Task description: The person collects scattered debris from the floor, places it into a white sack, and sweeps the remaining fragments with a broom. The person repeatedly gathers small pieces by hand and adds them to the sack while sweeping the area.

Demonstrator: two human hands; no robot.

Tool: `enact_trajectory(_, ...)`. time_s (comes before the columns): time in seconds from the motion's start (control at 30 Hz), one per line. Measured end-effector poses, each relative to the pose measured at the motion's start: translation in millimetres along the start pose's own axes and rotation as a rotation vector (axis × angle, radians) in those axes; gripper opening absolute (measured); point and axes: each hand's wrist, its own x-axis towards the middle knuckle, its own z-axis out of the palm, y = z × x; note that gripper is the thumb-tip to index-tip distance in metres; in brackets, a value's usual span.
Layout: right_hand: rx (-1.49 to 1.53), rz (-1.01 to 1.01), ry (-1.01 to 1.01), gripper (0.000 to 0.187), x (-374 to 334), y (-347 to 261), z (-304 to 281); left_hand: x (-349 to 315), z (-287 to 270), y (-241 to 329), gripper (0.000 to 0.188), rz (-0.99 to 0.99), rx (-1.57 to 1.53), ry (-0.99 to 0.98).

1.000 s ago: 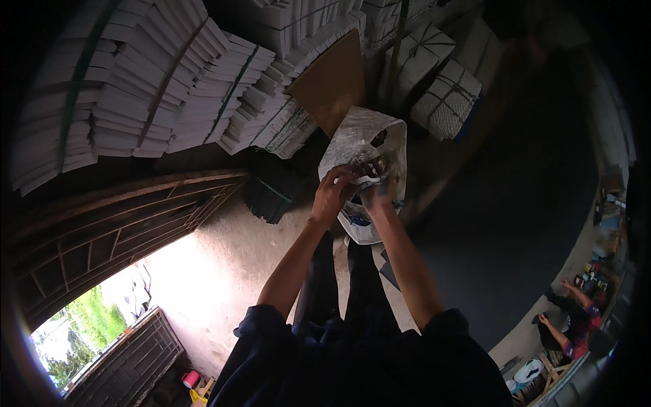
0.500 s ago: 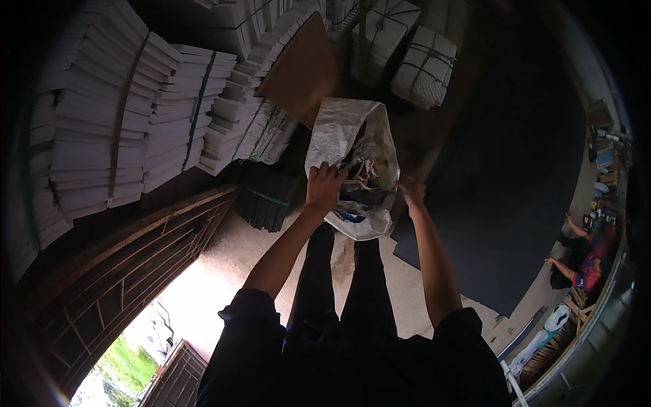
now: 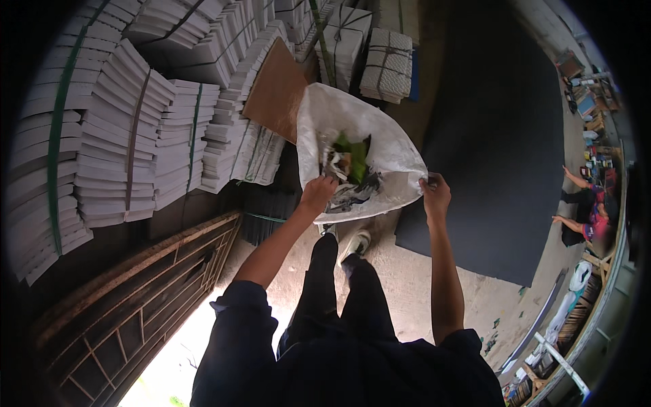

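Note:
A white plastic sack (image 3: 397, 152) hangs in front of me with its mouth spread wide. Inside lie mixed scraps (image 3: 339, 166), with a green piece (image 3: 357, 159) that looks like a leaf or wrapper and some dark, crumpled bits. My left hand (image 3: 319, 195) is closed on the near-left rim, fingers curled over the edge. At the right corner of the mouth, my right hand (image 3: 435, 193) pinches the rim and pulls it outward. Below the sack my legs and one light shoe show.
Strapped stacks of white sheets (image 3: 115, 149) line the left, with a brown board (image 3: 277, 91) leaning on them. A large dark sheet (image 3: 481, 176) covers the floor at right. A metal-framed gate (image 3: 142, 298) stands lower left. Another person (image 3: 597, 214) sits at far right.
The sack's mouth has widened as my right hand drew its rim to the right. More of the contents, including the green piece, now shows. The view has brightened and shifted slightly.

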Motion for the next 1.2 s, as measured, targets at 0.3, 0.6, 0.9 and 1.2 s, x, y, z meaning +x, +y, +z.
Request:
enact_trajectory(0.3, 0.193, 0.072, 0.130, 0.022, -9.8, 42.9, -39.5, -5.1, -59.0, 25.5, 0.018, -0.184, 0.026, 0.252)
enact_trajectory(0.6, 0.247, 0.058, 0.137, 0.018, -11.9, 41.3, -73.3, -24.0, -23.9, -26.0, 0.077, -1.222, -0.510, 0.652)
enact_trajectory(0.9, 0.074, -0.187, 0.272, 0.018, 59.6, -0.6, -71.0, 16.6, -72.8, -36.9, 0.024, -0.720, -0.688, 0.668)
enact_trajectory(1.2, -0.582, -0.182, 0.049, 0.034, 151.4, -163.5, 14.2, 106.0, -104.6, -108.8, 0.023, -0.854, -0.866, 0.781)
